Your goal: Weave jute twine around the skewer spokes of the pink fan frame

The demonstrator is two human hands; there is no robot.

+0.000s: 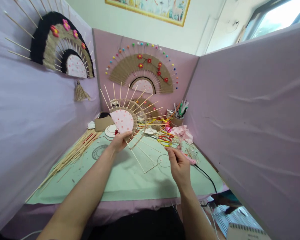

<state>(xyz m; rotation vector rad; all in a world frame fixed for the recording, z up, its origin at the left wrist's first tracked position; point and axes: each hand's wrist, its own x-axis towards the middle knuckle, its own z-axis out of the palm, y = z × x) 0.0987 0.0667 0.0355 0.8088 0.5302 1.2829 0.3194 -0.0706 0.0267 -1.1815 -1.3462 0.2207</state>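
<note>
Pink-dotted white fabric (122, 120) faces us in the head view, set within a stick fan (135, 124) raised above the mint tabletop (140, 186). The left hand (121, 140) grasps the fan by its base, thumb in front, which we think leaves the splayed sticks unobstructed. The right hand (178, 163) looks pinched on thin twine (157, 161), held apart from the fan, perhaps to keep the loop untangled. Behind it we see a pink corded tool (191, 160); loose sticks (67, 156) lie along the left, probably to stay out of the hands' way.
</note>
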